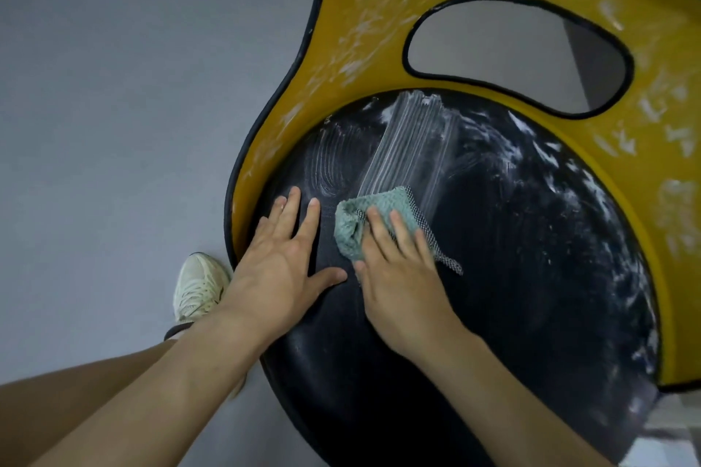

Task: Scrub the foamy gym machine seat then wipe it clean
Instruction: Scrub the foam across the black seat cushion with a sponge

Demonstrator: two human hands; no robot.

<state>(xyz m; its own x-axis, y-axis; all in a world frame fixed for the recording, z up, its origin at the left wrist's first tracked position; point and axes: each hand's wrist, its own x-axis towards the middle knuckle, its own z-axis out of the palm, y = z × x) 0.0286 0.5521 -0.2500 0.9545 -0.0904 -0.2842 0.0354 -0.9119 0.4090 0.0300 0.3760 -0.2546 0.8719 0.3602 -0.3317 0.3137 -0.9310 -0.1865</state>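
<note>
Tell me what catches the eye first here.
The black seat fills the middle, smeared with white foam, with a foam-flecked yellow surround curving round its far side. The right hand presses a teal cloth on it, at the near end of a striped streak through the foam. The left hand lies flat beside it.

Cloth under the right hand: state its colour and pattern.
The cloth is teal-green with a black-and-white mesh edge; head view.

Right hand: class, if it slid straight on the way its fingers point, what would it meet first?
The right hand, with the cloth under it, would first meet the streaked foam on the black seat; beyond, probably the yellow surround.
</note>
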